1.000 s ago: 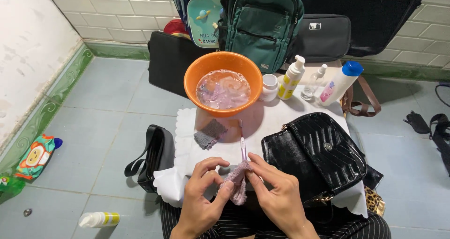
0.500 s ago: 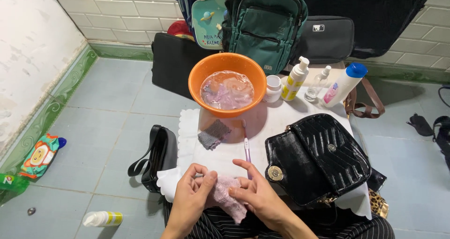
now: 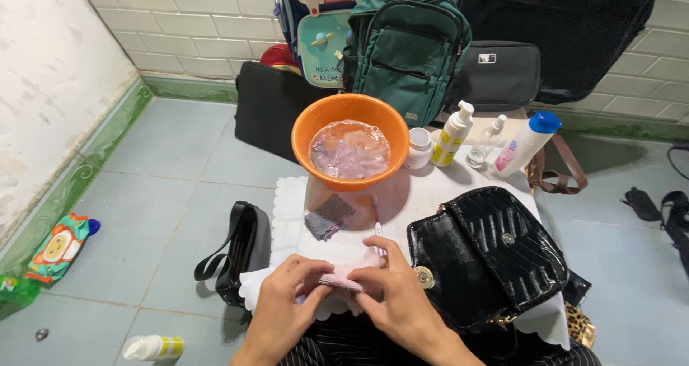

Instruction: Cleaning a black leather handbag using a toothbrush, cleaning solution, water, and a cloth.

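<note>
Left hand (image 3: 283, 305) and right hand (image 3: 402, 301) meet at the near edge of the tabletop (image 3: 423, 201), both pinched with fingers closed on a small pink cloth (image 3: 343, 280) held between them. A thin white stick-like tool (image 3: 378, 231) rises from the right hand's grip; what kind it is cannot be told. Just beyond the hands, a grey cloth scrap (image 3: 329, 216) lies on the white scalloped cover. A black quilted handbag (image 3: 488, 255) with round gold clasps occupies the near right corner. An orange basin (image 3: 351, 141) of cloudy water with pinkish cloth soaking in it sits at the far left edge. Along the far edge, left to right: a small white jar (image 3: 418, 148), a white pump bottle with a yellow label (image 3: 452, 134), a clear spray bottle (image 3: 486, 141), and a white bottle with a blue cap and pink label (image 3: 525, 143). On the floor: a black bag (image 3: 240, 247) left of the tabletop, a white and yellow bottle (image 3: 152, 347) lying nearby, and a green and orange packet (image 3: 57, 245) by the wall. A green backpack (image 3: 409, 43) stands against the far wall.
</note>
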